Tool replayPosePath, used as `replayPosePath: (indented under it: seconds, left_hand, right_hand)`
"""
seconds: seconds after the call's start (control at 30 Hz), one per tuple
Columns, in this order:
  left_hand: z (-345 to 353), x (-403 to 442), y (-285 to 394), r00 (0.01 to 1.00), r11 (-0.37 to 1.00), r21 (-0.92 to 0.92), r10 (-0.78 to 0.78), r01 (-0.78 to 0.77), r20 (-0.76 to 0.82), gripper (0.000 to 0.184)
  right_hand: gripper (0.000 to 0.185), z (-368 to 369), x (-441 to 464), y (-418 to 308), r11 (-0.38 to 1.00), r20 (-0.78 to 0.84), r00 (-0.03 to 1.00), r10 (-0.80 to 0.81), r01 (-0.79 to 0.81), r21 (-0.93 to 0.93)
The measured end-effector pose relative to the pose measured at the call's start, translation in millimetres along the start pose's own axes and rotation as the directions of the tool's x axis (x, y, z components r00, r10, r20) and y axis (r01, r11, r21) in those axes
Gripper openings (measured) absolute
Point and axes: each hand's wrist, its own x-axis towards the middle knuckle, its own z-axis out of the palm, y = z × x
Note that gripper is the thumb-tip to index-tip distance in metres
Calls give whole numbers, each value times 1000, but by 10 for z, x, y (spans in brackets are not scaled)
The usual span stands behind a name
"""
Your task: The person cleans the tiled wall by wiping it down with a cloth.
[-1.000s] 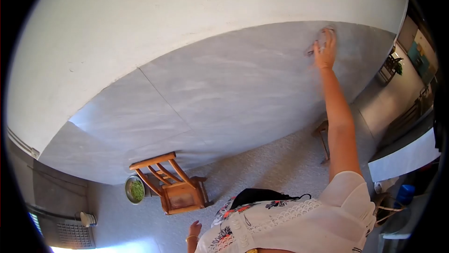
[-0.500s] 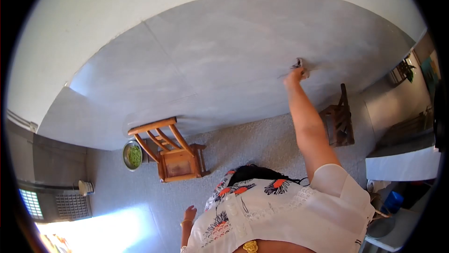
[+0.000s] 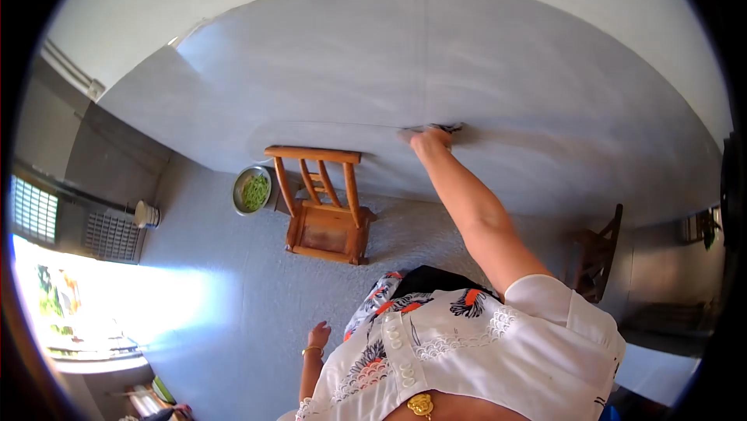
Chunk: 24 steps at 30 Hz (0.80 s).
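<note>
— Why hold the cloth [image 3: 454, 126] like that?

— Bunched in the right hand [image 3: 430, 138], fingers clamped round it, and laid against the grey wall [image 3: 506, 63]. Probably gathered small for a firmer grip, with the arm stretched long to reach that far.

— And the left hand [image 3: 318, 334]?

— Hanging low, well apart from the other, fingers loosely apart, apparently holding nothing. Likely just let down at rest.

— Why put the metal bowl [image 3: 236, 191] there?

— Set just beside the light wooden chair [image 3: 324, 237], near the foot of the wall, perhaps to keep clear of feet. Hard to tell what lies under it.

— And the chair?

— Standing upright, backrest toward the wall, seat facing out, perhaps for easy sitting.

— Now count.

— One cloth, two hands, one bowl, one light wooden chair. Also one dark wooden chair [image 3: 595, 261] off to the right, one pale bucket [image 3: 146, 215] off to the left, one bracelet [image 3: 313, 349] on the left wrist. Green pieces [image 3: 254, 191] in the bowl: too small to count.
</note>
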Motion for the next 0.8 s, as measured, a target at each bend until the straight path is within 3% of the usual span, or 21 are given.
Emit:
replayPosePath:
  seconds: [0.07, 0.13, 0.2, 0.27, 0.47, 0.53, 0.57, 0.67, 0.8]
  left_hand:
    - [133, -87, -293, 999, 998, 19, -53, 53, 11, 45]
    - [292, -98, -632, 990, 985, 101, 138, -141, 33, 46]
    - [304, -295, -569, 998, 998, 24, 60, -60, -1, 45]
    - [191, -537, -268, 983, 977, -115, -182, 178, -28, 44]
    - [347, -646, -359, 956, 948, -181, -280, 263, -81, 44]
    - [460, -624, -498, 959, 926, -288, -274, 244, -69, 45]
    - [489, -603, -566, 959, 926, -289, -274, 244, -69, 45]
    - [483, -509, -579, 963, 903, -356, -269, 239, -36, 46]
    - [328, -384, -342, 971, 952, -196, -241, 234, -10, 47]
  right_hand:
    - [44, 155, -341, 378, 982, -10, 985, 172, -172, -78]
    - [43, 232, -256, 765, 967, -23, 971, 236, -237, -96]
    - [43, 283, -43, 1181, 964, -57, 967, 250, -254, -84]
    - [42, 316, 151, 1542, 964, -92, 965, 246, -254, -78]
    - [40, 536, -52, 2229, 951, -169, 943, 286, -301, -69]
    - [44, 620, -166, 2307, 901, 110, 898, 427, -433, 39]
    - [41, 662, -204, 2309, 885, 168, 878, 448, -463, 56]
    - [39, 739, -335, 2170, 862, 190, 852, 488, -505, 53]
    - [37, 752, -517, 1694, 856, 199, 838, 508, -518, -3]
